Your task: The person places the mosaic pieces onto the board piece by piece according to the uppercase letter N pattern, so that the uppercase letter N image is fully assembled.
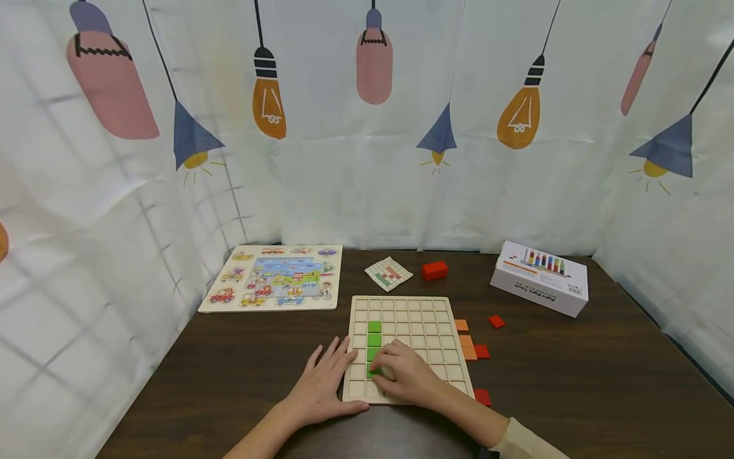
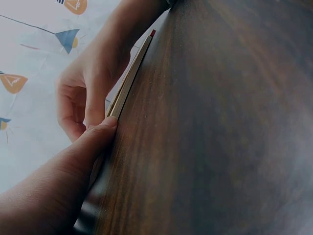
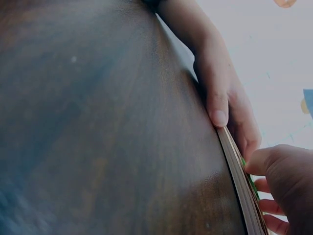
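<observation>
A light wooden grid board [image 1: 421, 317] lies on the dark table. Down its second column from the left runs a line of green square tiles [image 1: 374, 326]. My right hand [image 1: 410, 376] is over the board's lower part, thumb and index finger pinching the lowest green tile [image 1: 370, 375] at its cell. My left hand [image 1: 327, 389] rests along the board's left edge with fingers spread. Its thumb [image 2: 105, 125] touches the near edge in the left wrist view. In the right wrist view a green sliver [image 3: 252, 183] shows beside my right fingertips.
Orange tiles [image 1: 467, 342] and red tiles [image 1: 482, 352] lie along the board's right side, one red tile [image 1: 496, 321] farther out. Behind are a patterned card [image 1: 388, 274], a red block [image 1: 434, 270], a white box [image 1: 541, 277] and a vehicle picture puzzle [image 1: 235, 299].
</observation>
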### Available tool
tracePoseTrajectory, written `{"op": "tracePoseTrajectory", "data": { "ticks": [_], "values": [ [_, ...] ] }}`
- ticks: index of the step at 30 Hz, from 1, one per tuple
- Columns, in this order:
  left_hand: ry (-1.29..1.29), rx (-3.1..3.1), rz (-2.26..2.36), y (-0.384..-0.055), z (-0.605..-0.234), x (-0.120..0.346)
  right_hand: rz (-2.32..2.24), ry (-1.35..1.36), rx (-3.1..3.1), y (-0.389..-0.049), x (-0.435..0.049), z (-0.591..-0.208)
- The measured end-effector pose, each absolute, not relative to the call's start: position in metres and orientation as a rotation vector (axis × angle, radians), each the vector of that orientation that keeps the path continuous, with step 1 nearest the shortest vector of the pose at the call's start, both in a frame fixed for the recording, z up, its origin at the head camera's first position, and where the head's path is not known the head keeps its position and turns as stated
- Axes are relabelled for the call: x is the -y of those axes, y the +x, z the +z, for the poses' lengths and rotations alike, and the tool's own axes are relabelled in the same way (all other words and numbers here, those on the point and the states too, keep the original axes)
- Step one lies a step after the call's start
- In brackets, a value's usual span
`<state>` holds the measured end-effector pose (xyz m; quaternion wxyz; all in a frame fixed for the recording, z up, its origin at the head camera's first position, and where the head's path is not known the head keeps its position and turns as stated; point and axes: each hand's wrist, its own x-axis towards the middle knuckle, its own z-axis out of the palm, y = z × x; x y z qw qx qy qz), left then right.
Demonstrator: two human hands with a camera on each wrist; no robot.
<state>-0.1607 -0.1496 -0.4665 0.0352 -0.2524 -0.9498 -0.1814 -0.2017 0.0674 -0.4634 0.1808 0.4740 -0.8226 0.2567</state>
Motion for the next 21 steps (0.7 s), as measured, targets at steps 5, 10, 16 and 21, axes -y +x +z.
{"op": "tracePoseTrajectory", "data": {
  "ticks": [5, 10, 16, 21],
  "values": [
    [-0.774, 2.925, -0.549, -0.161, -0.466, 0.15, 0.711, 1.341, 2.331, -0.201, -0.068, -0.463],
    [-0.766, 2.933, -0.547, -0.161, -0.466, 0.15, 0.712, 1.324, 2.371, -0.199, -0.068, -0.46],
    [-0.763, 2.941, -0.55, -0.161, -0.467, 0.149, 0.726, 1.322, 2.399, -0.2, -0.07, -0.457],
    [-0.758, 2.945, -0.543, -0.161, -0.467, 0.149, 0.752, 1.283, 2.404, -0.201, -0.075, -0.452]
  ]
}}
